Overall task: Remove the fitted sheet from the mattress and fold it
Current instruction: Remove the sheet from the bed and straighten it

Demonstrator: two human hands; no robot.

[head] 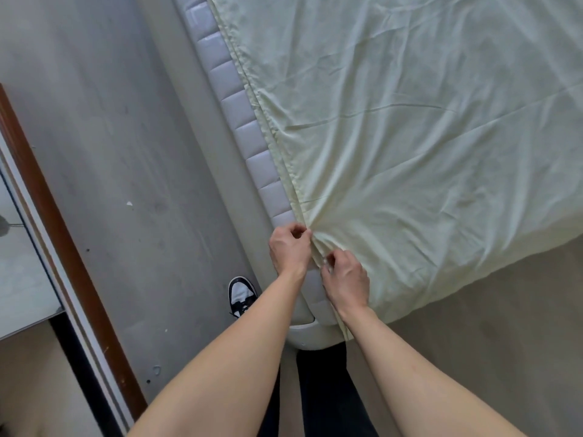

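Both my hands, left [290,247] and right [345,277], pinch sheet [410,121] hem at mattress [252,143] edge; I'd peel toward 2 o'clock, evenly.

We list a grey concrete floor [104,146], smooth and faintly scuffed, with a small white fleck. We note a padded grey bed frame [243,111] with quilted squares. At left, we record a brown wooden trim [63,241] edging a pale panel. Light is soft, even.
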